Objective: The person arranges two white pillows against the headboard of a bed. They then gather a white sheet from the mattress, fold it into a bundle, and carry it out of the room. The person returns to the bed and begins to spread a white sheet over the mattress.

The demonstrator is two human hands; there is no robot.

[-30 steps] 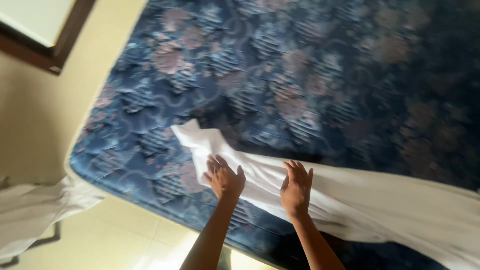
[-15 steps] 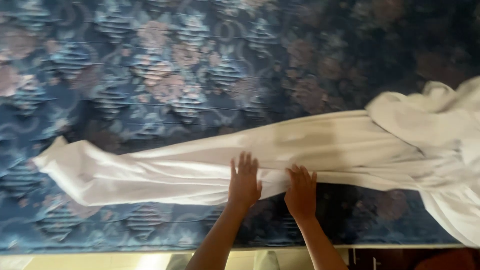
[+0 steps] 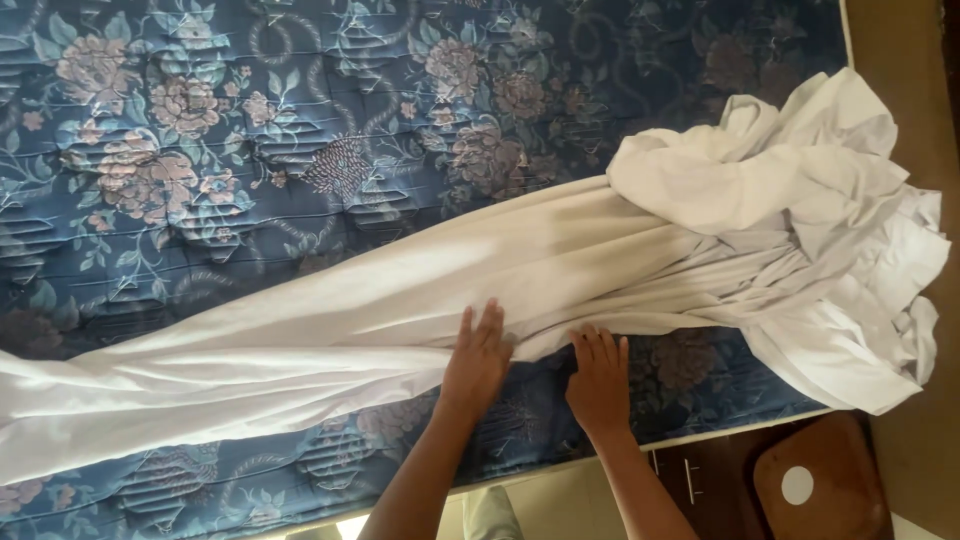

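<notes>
A long white bedsheet (image 3: pixel 330 320) stretches across a blue floral mattress (image 3: pixel 260 130), bunched into a crumpled heap (image 3: pixel 800 230) at the right end. My left hand (image 3: pixel 478 362) lies flat on the sheet's lower edge, fingers spread. A little to its right, my right hand (image 3: pixel 600 378) rests palm down on the bare mattress, fingertips touching the edge of the sheet. Neither hand grips anything.
The mattress's near edge (image 3: pixel 560 465) runs just below my hands, with pale floor beneath. A brown wooden stool (image 3: pixel 820 480) with a white round spot stands at the lower right. A tan wall or floor strip (image 3: pixel 900 60) borders the right side.
The view has swung right along the mattress, bringing the bunched heap of sheet fully into sight. My hands have stayed flat at the sheet's lower edge and moved along it to the right.
</notes>
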